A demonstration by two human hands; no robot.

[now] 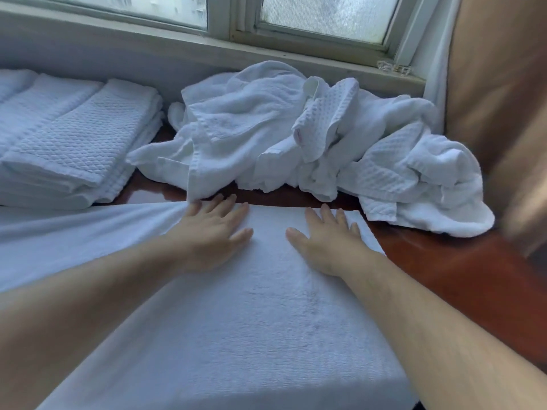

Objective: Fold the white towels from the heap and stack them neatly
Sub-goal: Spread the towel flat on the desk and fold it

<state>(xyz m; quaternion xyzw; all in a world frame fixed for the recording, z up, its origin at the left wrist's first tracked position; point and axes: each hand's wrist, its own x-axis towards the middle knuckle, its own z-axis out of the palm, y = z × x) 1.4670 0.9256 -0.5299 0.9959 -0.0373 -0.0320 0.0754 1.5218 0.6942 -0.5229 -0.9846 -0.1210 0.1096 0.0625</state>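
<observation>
- Presses left hand (213,232) palm-down on flat towel (251,321), near its far edge; fingers straight, spread a bit, gripping nothing
- Presses right hand (322,241) palm-down on same towel, just right of the left one, by far right corner; fingers straight & slightly apart, holding nothing
- Points both thumbs inward, twd each other, w/ a gap of bare cloth btwn; forearms bare, reaching in from near side
- In foreground: towel spread smooth over table (444,276), from the hands down to bottom of view; far edge straight; left part runs off to the left, w/ creases fanning out from under left fingers
- At back, centre to right: heap (310,137) of crumpled white towels, just beyond the fingertips, w/ a thin strip of table btwn it & flat towel; one hanging flap right at left fingertips, can't tell if touching; mix of waffle weave & plain terry; small pink tag (298,137) on one
- At back left: stack (74,143) of folded waffle towels, several layers, edges lined up; v. close to heap's left end
- Further left: second folded pile (11,84), cut off by frame
- At right & btwn piles: glossy red-brown table top
- Behind it all: sill (266,54) & window (319,16) w/ frosted panes; blurred brown shape (497,99) at far right, can't tell what
</observation>
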